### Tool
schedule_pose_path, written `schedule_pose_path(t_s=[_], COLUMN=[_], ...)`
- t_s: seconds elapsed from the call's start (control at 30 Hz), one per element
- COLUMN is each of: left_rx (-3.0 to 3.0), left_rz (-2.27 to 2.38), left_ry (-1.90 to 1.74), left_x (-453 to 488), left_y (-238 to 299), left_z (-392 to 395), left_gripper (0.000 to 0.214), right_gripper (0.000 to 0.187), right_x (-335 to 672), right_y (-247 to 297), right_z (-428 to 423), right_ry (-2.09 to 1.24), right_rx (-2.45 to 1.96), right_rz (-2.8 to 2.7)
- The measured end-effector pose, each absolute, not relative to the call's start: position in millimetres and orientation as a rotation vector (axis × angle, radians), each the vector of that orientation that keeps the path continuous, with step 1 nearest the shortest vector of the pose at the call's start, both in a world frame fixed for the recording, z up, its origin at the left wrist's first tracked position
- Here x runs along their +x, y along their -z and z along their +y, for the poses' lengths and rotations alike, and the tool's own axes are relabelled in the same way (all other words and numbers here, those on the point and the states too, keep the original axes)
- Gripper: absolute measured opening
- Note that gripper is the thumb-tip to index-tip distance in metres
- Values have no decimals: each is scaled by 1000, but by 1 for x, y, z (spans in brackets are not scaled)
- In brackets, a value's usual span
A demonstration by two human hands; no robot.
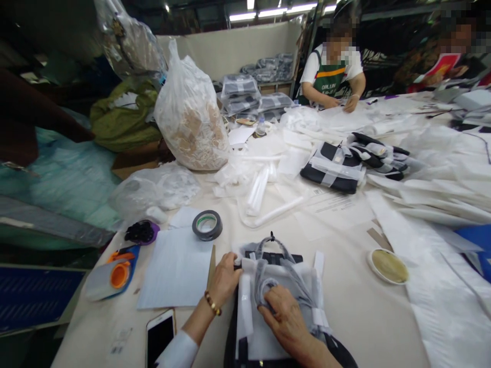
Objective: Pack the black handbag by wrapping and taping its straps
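A black bag (241, 350) lies in front of me, its front covered with white wrapping sheet (282, 340). Its handles (282, 248) are wrapped in translucent grey film and arch over the top. My left hand (224, 281), with a bead bracelet at the wrist, pinches the upper left corner of the bag. Curled over the middle of the front, my right hand (286, 314) grips a rounded, film-wrapped piece (269, 286), perhaps part of a strap. Its fingertips are partly hidden. White strips (245, 306) run down the sides of the bag.
Left are a phone (160, 335), paper (178, 268), a tape roll (207, 225) and orange-handled scissors (120, 274). A round dish (389, 266) sits right. Further back stand a filled plastic sack (192, 117) and wrapped black bags (332, 166). A co-worker (332, 76) works across the table.
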State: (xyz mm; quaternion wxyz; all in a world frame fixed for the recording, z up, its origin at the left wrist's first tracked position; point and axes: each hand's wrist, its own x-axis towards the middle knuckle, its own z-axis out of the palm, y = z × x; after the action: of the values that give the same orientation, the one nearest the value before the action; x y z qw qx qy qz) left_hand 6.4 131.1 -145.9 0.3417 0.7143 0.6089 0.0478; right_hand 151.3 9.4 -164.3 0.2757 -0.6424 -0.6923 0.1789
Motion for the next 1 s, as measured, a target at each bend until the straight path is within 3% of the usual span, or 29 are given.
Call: schedule_pose_path(t_s=[0.07,0.2,0.67,0.87,1.0], left_rx=[1770,1547,825,810,818], left_rz=[1646,1639,1247,1018,1080], left_ry=[-95,-81,-210,-130,-199], left_x=[-5,-12,-5,-21,-29], left_y=[143,144,114,110,127], left_z=[111,74,45,34,27], left_gripper=[7,23,33,57,55], right_gripper=[8,7,7,5,4], right_x=[151,150,148,146,145], right_y=[166,166,163,159,156], right_z=[8,8,0,-9,-14], right_ry=[-482,-480,-557,-600,-661], right_rx=[-1737,-1734,-1726,-1701,-1657], right_rz=[-1862,-1879,-1941,-1924,-1936])
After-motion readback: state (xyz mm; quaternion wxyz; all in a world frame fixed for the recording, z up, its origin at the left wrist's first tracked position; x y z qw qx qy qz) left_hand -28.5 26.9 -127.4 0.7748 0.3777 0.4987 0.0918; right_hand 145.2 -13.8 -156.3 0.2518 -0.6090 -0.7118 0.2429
